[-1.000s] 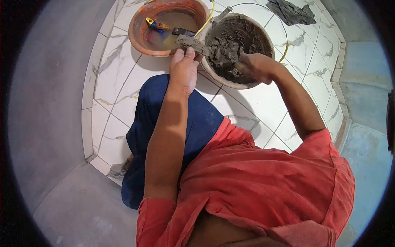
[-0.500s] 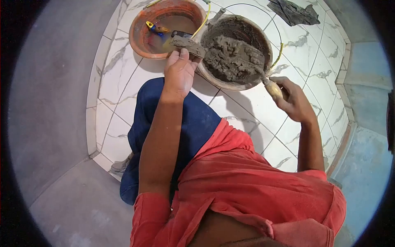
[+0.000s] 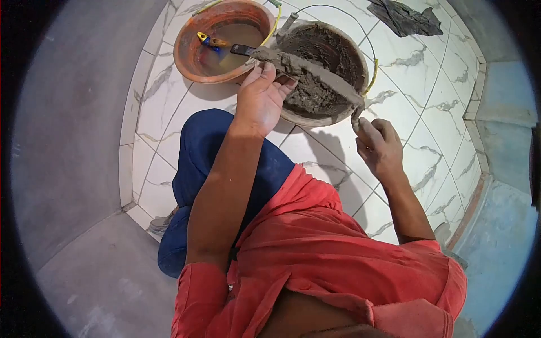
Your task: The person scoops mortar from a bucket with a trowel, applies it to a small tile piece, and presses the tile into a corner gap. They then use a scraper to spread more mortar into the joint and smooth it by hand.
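Observation:
My right hand (image 3: 380,147) is closed around the handle of a trowel (image 3: 332,80), which the fingers now mostly hide. Grey wet mortar coats the trowel's blade, which slants over the mortar bucket (image 3: 369,73) toward my left hand. My left hand (image 3: 260,101) is palm up at that bucket's left rim, fingers curled under a flat mortar-covered piece (image 3: 270,56) whose kind I cannot make out. The blade's far end meets or overlaps this piece. Below the blade, wet mortar (image 3: 313,97) lies in the bucket.
An orange bucket (image 3: 183,56) of murky water stands left, with a yellow-and-blue-handled brush (image 3: 213,40) inside. A black handle (image 3: 242,50) shows at its right side. A crumpled dark plastic bag (image 3: 406,18) lies on white marbled tiles (image 3: 417,135). Grey walls (image 3: 73,141) enclose the floor.
The trowel has come up out of the mortar and swung left across the bucket, to the piece in my left hand. My left hand has moved slightly right.

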{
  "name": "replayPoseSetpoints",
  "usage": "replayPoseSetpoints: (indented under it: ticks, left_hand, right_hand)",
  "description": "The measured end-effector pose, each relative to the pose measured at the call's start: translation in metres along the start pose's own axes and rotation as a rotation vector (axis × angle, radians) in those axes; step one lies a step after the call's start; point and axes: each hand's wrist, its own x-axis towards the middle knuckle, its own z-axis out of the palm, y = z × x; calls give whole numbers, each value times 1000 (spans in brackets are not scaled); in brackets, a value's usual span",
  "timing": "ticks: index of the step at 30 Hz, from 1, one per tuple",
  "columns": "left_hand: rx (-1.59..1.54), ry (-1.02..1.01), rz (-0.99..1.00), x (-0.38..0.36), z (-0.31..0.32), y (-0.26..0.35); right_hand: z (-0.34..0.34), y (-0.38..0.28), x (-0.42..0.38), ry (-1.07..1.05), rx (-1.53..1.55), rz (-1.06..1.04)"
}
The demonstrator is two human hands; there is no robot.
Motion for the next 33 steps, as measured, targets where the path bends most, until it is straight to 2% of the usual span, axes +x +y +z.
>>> replayPoseSetpoints:
  ticks: [6, 12, 14, 19, 22, 27, 29, 33]
  left_hand:
    - [-63, 39, -26, 3, 2, -9]
    - [-64, 7, 84, 11, -4, 0]
    - [70, 6, 109, 13, -5, 4]
    - [241, 77, 161, 9, -1, -1]
    - [269, 106, 220, 10, 2, -10]
    - [275, 84, 250, 12, -7, -10]
    - [293, 179, 216, 12, -8, -10]
    - [360, 223, 220, 17, -11, -16]
  right_hand:
    - [11, 3, -7, 70, -129, -56]
    - [16, 11, -14, 10, -155, -5]
    - [15, 1, -17, 56, 18, 129]
    - [12, -19, 3, 163, 92, 78]
    - [22, -22, 9, 145, 83, 50]
    - [29, -19, 5, 98, -23, 21]
    - [27, -15, 3, 119, -114, -52]
    - [21, -4, -5, 121, -205, -34]
